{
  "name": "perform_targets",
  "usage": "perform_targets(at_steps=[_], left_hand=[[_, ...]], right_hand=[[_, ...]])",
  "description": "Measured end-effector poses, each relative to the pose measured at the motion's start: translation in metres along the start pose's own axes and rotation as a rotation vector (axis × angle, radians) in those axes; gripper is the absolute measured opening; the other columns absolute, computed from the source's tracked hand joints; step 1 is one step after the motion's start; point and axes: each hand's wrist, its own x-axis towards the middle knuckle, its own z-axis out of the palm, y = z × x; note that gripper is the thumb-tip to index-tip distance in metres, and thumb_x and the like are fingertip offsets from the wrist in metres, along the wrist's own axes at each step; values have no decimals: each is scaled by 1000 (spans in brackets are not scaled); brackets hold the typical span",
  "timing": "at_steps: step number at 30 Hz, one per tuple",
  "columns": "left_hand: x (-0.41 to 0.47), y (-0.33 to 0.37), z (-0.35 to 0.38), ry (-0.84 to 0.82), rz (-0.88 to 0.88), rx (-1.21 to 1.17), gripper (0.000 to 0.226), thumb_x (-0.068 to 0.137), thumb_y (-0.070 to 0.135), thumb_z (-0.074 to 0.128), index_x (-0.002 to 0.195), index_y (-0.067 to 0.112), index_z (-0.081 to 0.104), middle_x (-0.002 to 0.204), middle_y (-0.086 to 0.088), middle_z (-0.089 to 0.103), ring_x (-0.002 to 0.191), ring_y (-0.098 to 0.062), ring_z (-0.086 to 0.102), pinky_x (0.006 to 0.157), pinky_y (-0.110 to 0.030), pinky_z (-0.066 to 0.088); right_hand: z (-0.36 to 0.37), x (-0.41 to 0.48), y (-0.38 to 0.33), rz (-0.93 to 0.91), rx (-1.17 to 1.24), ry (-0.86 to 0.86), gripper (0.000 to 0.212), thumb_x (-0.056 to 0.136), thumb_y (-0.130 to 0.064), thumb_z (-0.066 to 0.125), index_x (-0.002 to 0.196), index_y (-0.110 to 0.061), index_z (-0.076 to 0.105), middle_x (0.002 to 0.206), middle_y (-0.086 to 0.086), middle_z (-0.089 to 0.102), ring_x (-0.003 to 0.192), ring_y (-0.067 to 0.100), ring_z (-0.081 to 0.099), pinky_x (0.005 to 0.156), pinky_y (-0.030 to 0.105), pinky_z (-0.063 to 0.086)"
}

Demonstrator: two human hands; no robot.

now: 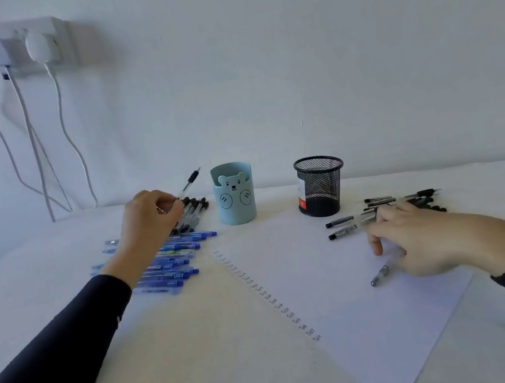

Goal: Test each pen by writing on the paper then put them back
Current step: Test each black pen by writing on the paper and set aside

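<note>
Step in hand, I judge: bring the black pen (191, 181) over to the paper (368, 332) & write under the last "Test" of the column, light pressure, sheet held flat. Left hand (151, 216): grip pinched on that pen, raised above the black pen pile (196, 210) on the worktop (204, 350). Right hand (419, 240): fingers loose, resting on the paper over a grey pen (382, 274); can't tell whether it's pinched.

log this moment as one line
left hand: pinches black pen, raised | right hand: over grey pen on paper | paper: column of test marks
</note>
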Motion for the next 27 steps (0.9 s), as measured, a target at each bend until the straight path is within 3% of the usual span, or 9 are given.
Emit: perform_targets(at_steps=[4, 7, 9, 12, 16, 19, 22, 24, 27], left_hand=[[6, -28, -3, -31, -76, 163, 13, 87, 19, 66, 81, 9, 69, 85, -8, 63, 76, -20, 54, 70, -28, 37], [10, -41, -5, -13, -159, 197, 20, 91, 20, 63, 80, 4, 70, 86, -11, 65, 79, -25, 56, 71, -32, 41], [11, -49, -5, -20, -184, 216, 26, 92, 20, 63, 78, 0, 70, 84, -15, 68, 81, -31, 60, 73, -36, 48], [11, -53, -4, -21, -201, 211, 21, 93, 23, 63, 86, 4, 67, 85, -10, 65, 82, -27, 59, 72, -34, 46], [11, -48, 1, -27, -207, 169, 20, 94, 26, 62, 85, 8, 60, 81, -6, 62, 76, -24, 57, 67, -33, 43], [9, -46, 1, -61, -219, 165, 27, 97, 31, 57, 82, 9, 59, 76, -4, 59, 73, -23, 55, 66, -32, 41], [10, -46, -1, -86, -228, 179, 42, 100, 32, 49, 66, 8, 52, 64, -5, 52, 66, -25, 50, 56, -31, 32], [11, -44, -4, -82, -217, 165, 46, 101, 33, 46, 66, 4, 52, 64, -9, 53, 64, -27, 49, 53, -31, 33], [8, -30, -7, -82, -85, 167, 36, 101, 32, 48, 84, 5, 64, 84, -8, 60, 76, -24, 55, 66, -31, 40]], right_hand=[[3, 0, -6, 5, -8, 47, 33, 88, -7, 43, 92, -39, 38, 97, -19, 36, 101, 13, 51, 87, 33, 48], [7, 6, -11, -68, -11, 213, 25, 95, -13, 46, 94, -38, 42, 101, -17, 46, 94, 10, 53, 83, 30, 47], [10, 9, -19, -131, -4, 280, 17, 100, -22, 46, 105, -37, 49, 113, -15, 51, 102, 9, 52, 86, 27, 45], [17, 16, -30, -248, -83, 410, 27, 103, -23, 40, 125, -26, 55, 117, -6, 49, 111, 14, 51, 87, 26, 40], [15, 16, -45, -530, 240, 718, 16, 99, -31, 49, 103, -23, 62, 92, -9, 49, 73, 3, 45, 67, 21, 37], [9, 8, -59, -534, 705, 710, 10, 94, -40, 55, 91, -31, 53, 75, -5, 51, 62, 14, 46, 59, 24, 39], [7, 4, -63, -489, 1055, 616, 17, 88, -29, 64, 78, -23, 51, 68, -1, 53, 59, 22, 44, 57, 27, 37], [8, 5, -61, -427, 1215, 488, 15, 91, -15, 65, 81, -17, 53, 73, 10, 61, 63, 21, 52, 61, 26, 41], [11, 4, -65, -359, 1401, 265, 13, 97, -5, 54, 102, -10, 64, 92, 9, 75, 78, 20, 66, 70, 31, 51]])
